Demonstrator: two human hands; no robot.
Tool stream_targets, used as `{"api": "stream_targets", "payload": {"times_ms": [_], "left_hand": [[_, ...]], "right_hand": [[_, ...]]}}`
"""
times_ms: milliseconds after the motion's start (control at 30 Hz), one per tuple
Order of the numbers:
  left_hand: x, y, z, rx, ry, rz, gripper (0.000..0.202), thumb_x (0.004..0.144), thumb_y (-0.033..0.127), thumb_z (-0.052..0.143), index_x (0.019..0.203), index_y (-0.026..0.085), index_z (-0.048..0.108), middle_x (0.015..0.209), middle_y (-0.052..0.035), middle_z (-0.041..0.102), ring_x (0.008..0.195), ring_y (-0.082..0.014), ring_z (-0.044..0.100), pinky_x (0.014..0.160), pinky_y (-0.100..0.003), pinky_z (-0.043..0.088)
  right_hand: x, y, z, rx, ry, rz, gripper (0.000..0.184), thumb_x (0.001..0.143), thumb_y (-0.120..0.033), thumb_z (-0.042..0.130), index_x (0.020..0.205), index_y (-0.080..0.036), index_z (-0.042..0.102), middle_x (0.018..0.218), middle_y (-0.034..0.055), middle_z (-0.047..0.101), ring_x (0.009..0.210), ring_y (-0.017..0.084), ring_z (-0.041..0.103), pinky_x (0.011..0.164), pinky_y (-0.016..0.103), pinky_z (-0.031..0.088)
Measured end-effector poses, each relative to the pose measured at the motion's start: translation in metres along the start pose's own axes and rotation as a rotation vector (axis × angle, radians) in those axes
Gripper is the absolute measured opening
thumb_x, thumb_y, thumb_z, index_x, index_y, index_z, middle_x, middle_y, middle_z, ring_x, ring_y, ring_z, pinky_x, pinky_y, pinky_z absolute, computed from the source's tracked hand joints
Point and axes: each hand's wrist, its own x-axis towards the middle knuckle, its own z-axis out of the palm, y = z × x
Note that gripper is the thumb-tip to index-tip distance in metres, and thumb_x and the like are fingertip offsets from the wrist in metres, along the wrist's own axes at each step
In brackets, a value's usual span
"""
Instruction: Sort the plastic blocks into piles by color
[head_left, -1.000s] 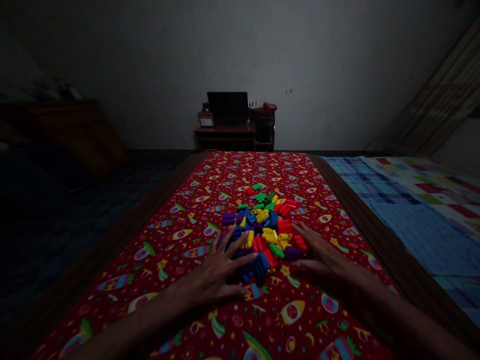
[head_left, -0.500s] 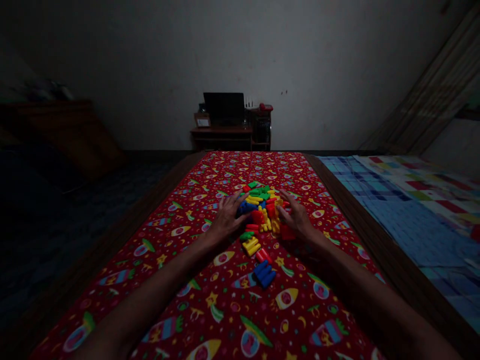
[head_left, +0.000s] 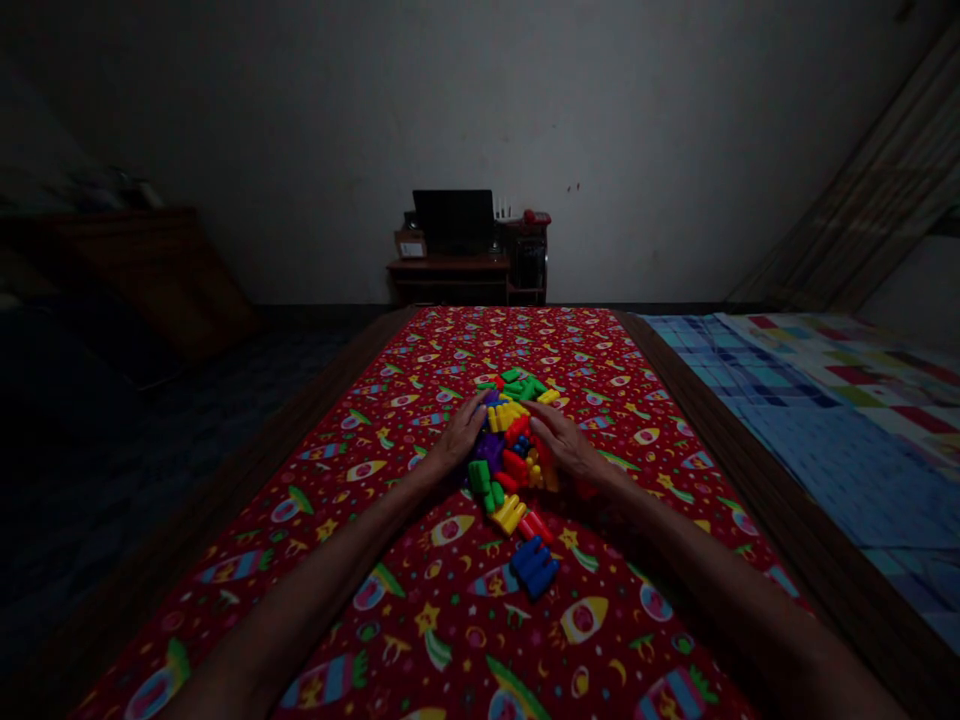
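A heap of toy building blocks lies on a red patterned cloth [head_left: 420, 620]. My left hand [head_left: 463, 435] cups the heap's left side, fingers stretched forward beside purple blocks [head_left: 489, 452]. On the opposite side my right hand [head_left: 566, 445] rests against red blocks [head_left: 517, 432], its fingers extended and partly covering them. Between the hands are yellow blocks [head_left: 507, 415]. Green blocks [head_left: 525, 388] lie at the far end. Nearer to me, a green block [head_left: 479, 477], a yellow block [head_left: 508, 514], a red block [head_left: 535, 526] and a blue block [head_left: 535, 567] trail off the heap.
Beyond the cloth's far end stands a small desk [head_left: 450, 266] with a dark monitor [head_left: 453, 221]. To the right is a surface with a blue checked cover [head_left: 757, 430]. A wooden cabinet [head_left: 150, 285] stands at the left. The room is dim.
Both hands have moved inward, squeezing the heap narrower between them. Blocks have shifted, with purple and green ones now showing at its left side. The view has tilted slightly.
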Motion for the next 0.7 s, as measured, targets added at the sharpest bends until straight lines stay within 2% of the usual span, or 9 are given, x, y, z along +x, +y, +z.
{"api": "stream_targets", "payload": {"times_ms": [67, 133, 200, 267, 300, 367, 500, 600, 700], "left_hand": [[-0.001, 0.005, -0.003, -0.066, -0.029, 0.054, 0.059, 0.094, 0.053, 0.029, 0.137, 0.016, 0.048, 0.142, -0.0097, 0.051, 0.131, -0.0237, 0.047, 0.112, -0.042, 0.035], [0.003, 0.005, -0.009, -0.092, 0.004, 0.066, 0.06, 0.094, 0.054, 0.029, 0.137, 0.016, 0.048, 0.142, -0.0096, 0.051, 0.131, -0.0234, 0.047, 0.112, -0.041, 0.035], [0.012, 0.001, -0.013, -0.056, 0.06, 0.053, 0.06, 0.093, 0.054, 0.029, 0.137, 0.017, 0.048, 0.144, -0.0094, 0.05, 0.134, -0.0241, 0.043, 0.114, -0.043, 0.031], [0.024, -0.006, -0.012, -0.017, 0.069, 0.011, 0.061, 0.093, 0.055, 0.028, 0.136, 0.018, 0.049, 0.144, -0.0087, 0.05, 0.138, -0.0247, 0.038, 0.116, -0.045, 0.026], [0.03, -0.01, -0.01, -0.014, 0.051, -0.017, 0.061, 0.093, 0.056, 0.027, 0.136, 0.019, 0.05, 0.143, -0.0086, 0.051, 0.139, -0.0246, 0.036, 0.117, -0.046, 0.024], [0.041, -0.017, -0.002, -0.035, -0.021, -0.05, 0.062, 0.091, 0.058, 0.027, 0.135, 0.021, 0.051, 0.141, -0.0085, 0.053, 0.14, -0.0245, 0.035, 0.117, -0.047, 0.023], [0.054, -0.024, 0.008, -0.052, -0.186, 0.029, 0.064, 0.092, 0.058, 0.024, 0.138, 0.021, 0.048, 0.139, -0.0083, 0.054, 0.135, -0.0233, 0.043, 0.115, -0.044, 0.03], [0.07, -0.026, 0.007, 0.014, -0.116, 0.046, 0.063, 0.096, 0.051, 0.014, 0.143, 0.02, 0.041, 0.142, -0.0085, 0.051, 0.135, -0.0213, 0.043, 0.116, -0.043, 0.027], [0.097, -0.026, 0.011, 0.11, -0.102, 0.044, 0.058, 0.096, 0.049, 0.018, 0.141, 0.022, 0.043, 0.145, -0.0071, 0.048, 0.14, -0.0213, 0.034, 0.118, -0.044, 0.019]], "right_hand": [[-0.01, -0.018, -0.002, 0.019, -0.094, -0.093, 0.047, 0.097, -0.045, 0.039, 0.135, -0.022, 0.053, 0.133, 0.0093, 0.059, 0.122, 0.022, 0.055, 0.103, 0.04, 0.043], [-0.021, -0.03, -0.005, 0.003, -0.218, -0.173, 0.044, 0.096, -0.041, 0.042, 0.134, -0.021, 0.055, 0.136, 0.0106, 0.056, 0.124, 0.023, 0.053, 0.103, 0.04, 0.043], [-0.029, -0.037, -0.006, -0.021, -0.339, -0.267, 0.04, 0.095, -0.037, 0.047, 0.13, -0.021, 0.059, 0.138, 0.0111, 0.054, 0.128, 0.023, 0.05, 0.106, 0.04, 0.04], [-0.03, -0.038, -0.008, -0.005, -0.389, -0.336, 0.037, 0.094, -0.034, 0.049, 0.127, -0.022, 0.061, 0.137, 0.0098, 0.056, 0.128, 0.022, 0.05, 0.107, 0.039, 0.039], [-0.027, -0.036, -0.01, 0.015, -0.365, -0.337, 0.036, 0.094, -0.033, 0.049, 0.127, -0.022, 0.062, 0.134, 0.0089, 0.059, 0.125, 0.021, 0.053, 0.106, 0.037, 0.041], [-0.017, -0.024, -0.016, 0.023, -0.216, -0.253, 0.036, 0.094, -0.032, 0.048, 0.125, -0.022, 0.063, 0.123, 0.0077, 0.066, 0.113, 0.02, 0.062, 0.098, 0.036, 0.047], [0.008, 0.02, -0.032, -0.151, 0.132, 0.068, 0.04, 0.091, -0.033, 0.049, 0.126, -0.02, 0.062, 0.113, 0.0092, 0.07, 0.1, 0.024, 0.066, 0.089, 0.039, 0.051], [0.017, 0.048, -0.033, -0.24, 0.111, 0.15, 0.047, 0.088, -0.034, 0.053, 0.133, -0.018, 0.056, 0.117, 0.0112, 0.068, 0.105, 0.024, 0.064, 0.091, 0.04, 0.049], [0.017, 0.057, -0.026, -0.296, 0.035, 0.137, 0.05, 0.082, -0.028, 0.061, 0.131, -0.018, 0.057, 0.118, 0.0112, 0.067, 0.105, 0.024, 0.063, 0.09, 0.037, 0.049]]}}
